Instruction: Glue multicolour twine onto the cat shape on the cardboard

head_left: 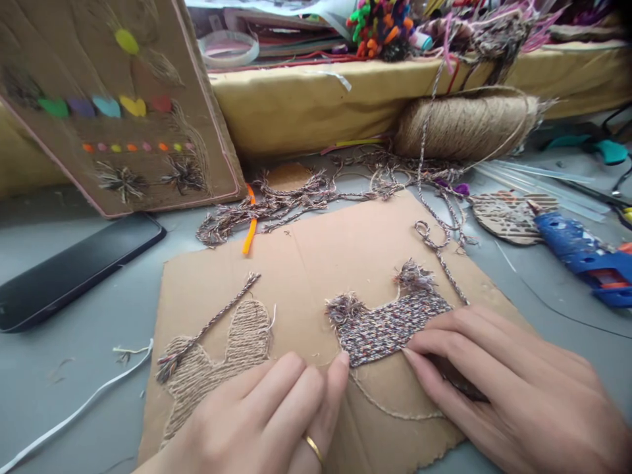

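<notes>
A flat cardboard sheet (316, 257) lies in front of me. On it are a beige jute cat-like shape (232, 349) and a multicoloured yarn shape (390, 322) with two tufted ears. My left hand (271, 415), wearing a ring, rests flat on the cardboard, with one fingertip touching the lower left edge of the yarn shape. My right hand (503, 388) presses fingers flat on that shape's lower right part. A strand of multicoloured cord (442, 253) leads from the shape toward the back.
A blue glue gun (582, 253) lies at right, a black phone (74, 266) at left. A decorated cardboard panel (113, 105) leans at back left. A jute twine roll (467, 122), loose yarn scraps (296, 197), an orange stick (250, 234) and craft clutter sit behind.
</notes>
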Motion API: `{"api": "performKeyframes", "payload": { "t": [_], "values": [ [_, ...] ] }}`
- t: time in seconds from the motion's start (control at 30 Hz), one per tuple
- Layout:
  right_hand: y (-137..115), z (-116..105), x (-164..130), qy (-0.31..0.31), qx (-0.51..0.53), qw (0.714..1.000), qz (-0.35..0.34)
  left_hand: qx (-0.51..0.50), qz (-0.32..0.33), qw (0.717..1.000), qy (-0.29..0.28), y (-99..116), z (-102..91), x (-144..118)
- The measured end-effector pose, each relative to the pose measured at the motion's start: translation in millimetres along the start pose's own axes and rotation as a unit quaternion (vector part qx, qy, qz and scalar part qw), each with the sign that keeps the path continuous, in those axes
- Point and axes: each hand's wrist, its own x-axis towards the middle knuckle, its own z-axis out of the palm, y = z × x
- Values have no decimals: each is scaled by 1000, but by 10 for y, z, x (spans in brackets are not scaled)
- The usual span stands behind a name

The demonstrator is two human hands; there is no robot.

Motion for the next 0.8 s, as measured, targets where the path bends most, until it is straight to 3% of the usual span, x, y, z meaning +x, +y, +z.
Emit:
{"api": "performKeyframes", "payload": {
  "t": [0.1,0.27,0.47,0.6,0.8],
  "values": [
    [2,3,5,-9,-1,1000,0,-35,-25,999,-3,6,25,10],
    [3,3,7,-13,7,1000,6,-65,-22,996,-62,-33,-27,18],
    [-14,-39,74,-9,16,1000,8,-1,39,999,-11,-59,-46,90],
    [-14,-30,68,-10,6,1000,6,13,71,997,-33,-74,-36,103],
    [74,-114,-42,-27,24,999,26,-10,38,998,-51,-68,-8,-4]
  ]
}}
